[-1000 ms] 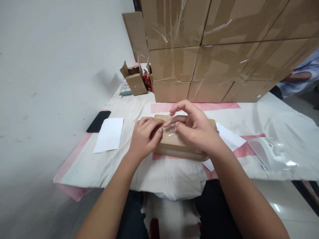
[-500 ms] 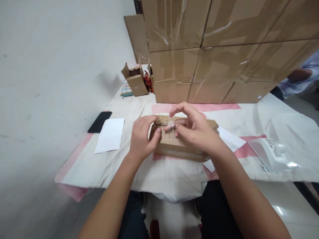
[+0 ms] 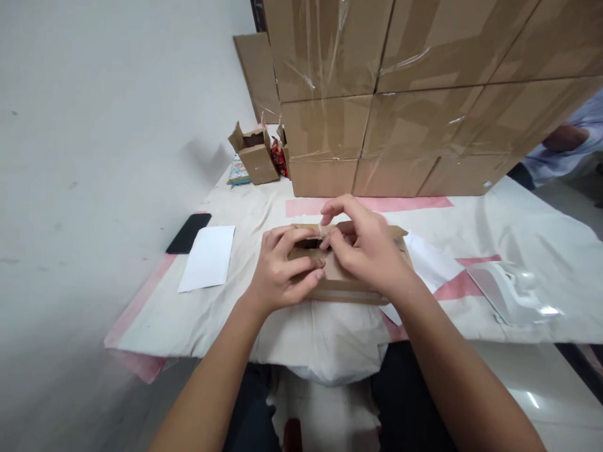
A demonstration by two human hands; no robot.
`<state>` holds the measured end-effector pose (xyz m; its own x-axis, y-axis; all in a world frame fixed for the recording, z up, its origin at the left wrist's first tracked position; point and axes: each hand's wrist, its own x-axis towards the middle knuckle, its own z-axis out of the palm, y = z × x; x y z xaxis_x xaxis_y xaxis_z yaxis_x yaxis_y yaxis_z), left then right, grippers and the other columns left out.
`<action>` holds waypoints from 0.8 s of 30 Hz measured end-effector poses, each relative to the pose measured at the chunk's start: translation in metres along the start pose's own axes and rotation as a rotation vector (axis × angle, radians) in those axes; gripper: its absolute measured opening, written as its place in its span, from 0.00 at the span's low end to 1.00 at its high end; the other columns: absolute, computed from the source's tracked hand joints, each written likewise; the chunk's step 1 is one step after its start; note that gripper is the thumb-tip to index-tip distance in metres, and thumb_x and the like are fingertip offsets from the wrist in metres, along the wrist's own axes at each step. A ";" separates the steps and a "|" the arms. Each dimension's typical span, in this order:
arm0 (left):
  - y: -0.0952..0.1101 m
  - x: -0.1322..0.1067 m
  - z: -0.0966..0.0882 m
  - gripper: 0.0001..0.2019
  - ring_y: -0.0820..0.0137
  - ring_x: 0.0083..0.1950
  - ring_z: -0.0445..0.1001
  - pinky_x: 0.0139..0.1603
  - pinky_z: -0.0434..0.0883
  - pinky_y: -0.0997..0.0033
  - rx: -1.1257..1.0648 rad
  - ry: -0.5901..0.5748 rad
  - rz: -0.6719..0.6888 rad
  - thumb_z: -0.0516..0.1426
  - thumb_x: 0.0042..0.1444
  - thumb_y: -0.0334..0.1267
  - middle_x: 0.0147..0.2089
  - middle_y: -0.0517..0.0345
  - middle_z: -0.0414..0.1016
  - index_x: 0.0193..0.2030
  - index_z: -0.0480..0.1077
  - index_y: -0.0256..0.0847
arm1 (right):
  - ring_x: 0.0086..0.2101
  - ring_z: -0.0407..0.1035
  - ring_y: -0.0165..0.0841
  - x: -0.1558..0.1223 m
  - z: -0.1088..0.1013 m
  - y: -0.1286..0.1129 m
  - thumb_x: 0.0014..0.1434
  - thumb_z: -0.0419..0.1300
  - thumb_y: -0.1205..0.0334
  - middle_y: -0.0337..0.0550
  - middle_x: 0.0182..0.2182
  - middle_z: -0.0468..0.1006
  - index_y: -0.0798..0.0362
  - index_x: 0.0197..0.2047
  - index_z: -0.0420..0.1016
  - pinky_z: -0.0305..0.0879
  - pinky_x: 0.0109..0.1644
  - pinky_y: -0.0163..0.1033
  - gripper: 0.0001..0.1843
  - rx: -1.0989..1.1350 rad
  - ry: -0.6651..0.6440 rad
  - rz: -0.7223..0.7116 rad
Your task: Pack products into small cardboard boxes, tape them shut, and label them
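Note:
A small brown cardboard box [image 3: 346,290] lies in front of me, with a dark gap between its top flaps. My left hand [image 3: 285,267] grips the box at its left end, fingertips on the flaps on either side of the gap. Over the middle of the seam, my right hand [image 3: 360,242] pinches what looks like a strip of clear tape [image 3: 321,231]; its index finger is raised. My fingers partly cover the tape and the gap. The box's contents are too dark to make out.
Large taped cartons [image 3: 325,129] are stacked at the back. A phone [image 3: 189,233] and white paper [image 3: 207,258] lie left; a tape dispenser [image 3: 511,292] in clear plastic sits right. An opened small carton [image 3: 257,157] stands behind. Another person's arm [image 3: 568,138] shows far right.
My left hand has moved right onto the top flaps. The seam has opened into a wider dark gap. My right hand stays at the seam, its thumb and fingers closer together.

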<state>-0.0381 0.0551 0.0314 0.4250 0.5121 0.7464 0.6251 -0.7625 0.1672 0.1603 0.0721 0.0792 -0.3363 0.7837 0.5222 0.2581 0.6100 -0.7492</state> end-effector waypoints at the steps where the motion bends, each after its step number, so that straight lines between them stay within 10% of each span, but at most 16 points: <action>1: 0.000 0.000 0.000 0.07 0.56 0.60 0.67 0.60 0.69 0.46 -0.008 0.000 0.001 0.60 0.62 0.42 0.60 0.52 0.74 0.36 0.81 0.49 | 0.38 0.74 0.33 0.000 0.000 0.000 0.61 0.53 0.75 0.41 0.43 0.73 0.47 0.49 0.67 0.70 0.38 0.38 0.17 -0.025 -0.005 -0.018; 24: 0.006 0.002 -0.002 0.07 0.59 0.54 0.75 0.53 0.68 0.53 -0.148 -0.010 0.054 0.61 0.61 0.41 0.56 0.48 0.76 0.35 0.79 0.43 | 0.31 0.71 0.27 0.008 -0.007 0.007 0.57 0.58 0.72 0.37 0.41 0.73 0.49 0.45 0.67 0.69 0.37 0.38 0.14 0.308 0.131 0.198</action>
<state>-0.0346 0.0512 0.0351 0.4625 0.4725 0.7502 0.4981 -0.8385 0.2210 0.1658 0.0832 0.0815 -0.1839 0.9031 0.3879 0.0161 0.3974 -0.9175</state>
